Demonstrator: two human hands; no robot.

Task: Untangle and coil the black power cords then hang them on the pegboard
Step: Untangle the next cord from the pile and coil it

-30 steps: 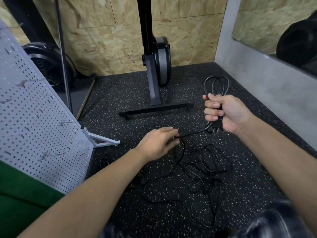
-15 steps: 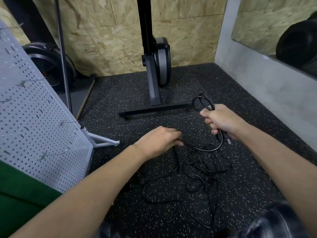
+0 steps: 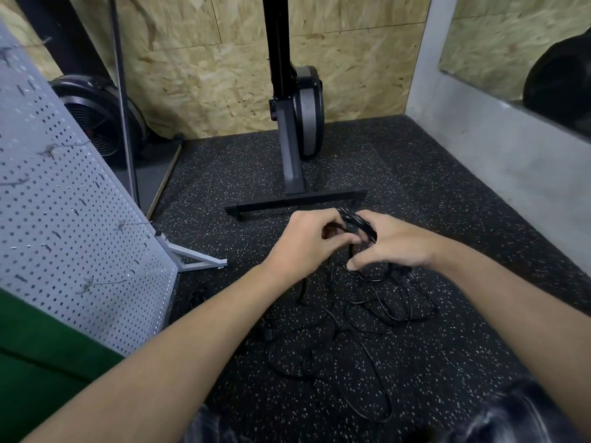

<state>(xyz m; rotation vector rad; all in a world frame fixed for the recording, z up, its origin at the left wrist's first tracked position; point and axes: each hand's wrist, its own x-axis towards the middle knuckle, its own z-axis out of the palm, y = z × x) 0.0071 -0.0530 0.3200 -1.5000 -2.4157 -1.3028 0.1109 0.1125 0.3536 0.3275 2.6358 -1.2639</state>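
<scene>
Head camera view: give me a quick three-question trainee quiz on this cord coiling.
1. True or false: a cord already hangs on the pegboard.
2. Where does the loose tangle lie? A, on the speckled floor; B, on the pegboard; C, on a table.
3. Which grips the coiled bundle: the left hand, the right hand, or both?
Key: 1 false; 2 A; 3 both.
</scene>
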